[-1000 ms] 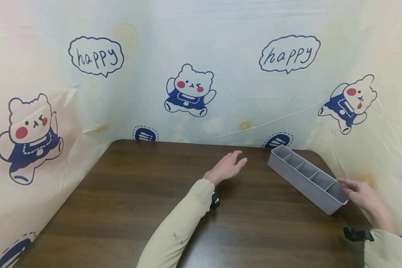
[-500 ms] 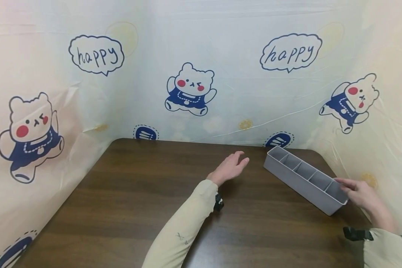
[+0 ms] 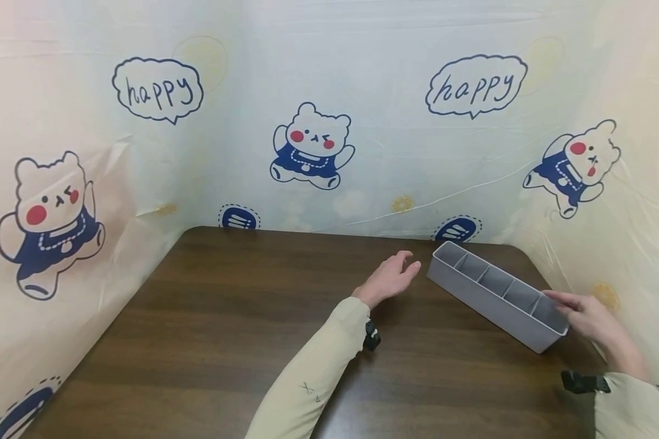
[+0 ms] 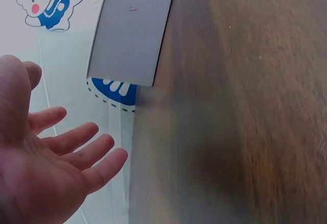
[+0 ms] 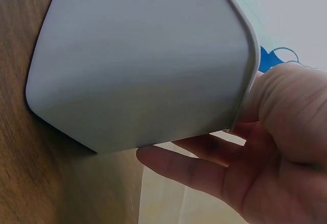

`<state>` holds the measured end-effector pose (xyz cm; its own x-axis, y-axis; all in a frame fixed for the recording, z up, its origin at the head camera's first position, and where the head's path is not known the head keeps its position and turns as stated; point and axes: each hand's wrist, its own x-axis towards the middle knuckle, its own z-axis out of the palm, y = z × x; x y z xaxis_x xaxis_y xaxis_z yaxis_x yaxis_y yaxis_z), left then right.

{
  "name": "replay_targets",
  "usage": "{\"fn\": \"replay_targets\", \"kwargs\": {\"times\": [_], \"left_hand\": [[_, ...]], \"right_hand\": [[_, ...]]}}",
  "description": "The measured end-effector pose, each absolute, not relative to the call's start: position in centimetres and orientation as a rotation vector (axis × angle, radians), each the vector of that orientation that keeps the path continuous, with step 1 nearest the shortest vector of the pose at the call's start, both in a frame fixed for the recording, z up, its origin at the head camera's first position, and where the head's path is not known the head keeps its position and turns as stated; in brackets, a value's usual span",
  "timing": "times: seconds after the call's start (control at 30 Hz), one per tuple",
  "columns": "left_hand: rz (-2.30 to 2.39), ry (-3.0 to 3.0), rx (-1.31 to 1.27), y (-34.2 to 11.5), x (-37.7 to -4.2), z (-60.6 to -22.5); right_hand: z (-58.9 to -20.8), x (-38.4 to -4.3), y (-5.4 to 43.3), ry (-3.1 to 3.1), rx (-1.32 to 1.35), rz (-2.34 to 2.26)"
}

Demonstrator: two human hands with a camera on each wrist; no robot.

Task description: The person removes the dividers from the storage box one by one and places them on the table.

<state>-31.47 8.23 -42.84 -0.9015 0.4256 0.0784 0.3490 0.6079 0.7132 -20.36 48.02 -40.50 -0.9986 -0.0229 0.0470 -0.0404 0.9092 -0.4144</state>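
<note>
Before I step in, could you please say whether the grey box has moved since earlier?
Yes, the grey box has shifted left, mostly its far end, against the blue print behind it.

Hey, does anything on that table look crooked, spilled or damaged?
The gray five-compartment organizer looks askew, slanting diagonally over the table rather than parallel to its edges. Small reddish marks interrupt its plain outer wall. No spill or break shows.

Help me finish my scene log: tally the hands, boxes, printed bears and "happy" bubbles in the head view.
Hands: 2 (left hand, right hand)
Gray divided box: 1
Printed bears: 3
"Happy" bubbles: 2
Total: 8
</note>
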Motion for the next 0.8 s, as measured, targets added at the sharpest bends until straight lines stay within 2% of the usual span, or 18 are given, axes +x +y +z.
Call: {"fn": "replay_targets", "kwargs": {"times": [0.37,0.8], "left_hand": [[1.211,2.725,0.644,8.7,-31.0,-42.5],[1.255,2.7,0.637,9.0,-30.7,-42.5]], "right_hand": [[-40.5,-20.3,47.3,-3.057,0.072,0.822],[-40.5,-20.6,46.7,-3.027,0.161,0.721]]}}
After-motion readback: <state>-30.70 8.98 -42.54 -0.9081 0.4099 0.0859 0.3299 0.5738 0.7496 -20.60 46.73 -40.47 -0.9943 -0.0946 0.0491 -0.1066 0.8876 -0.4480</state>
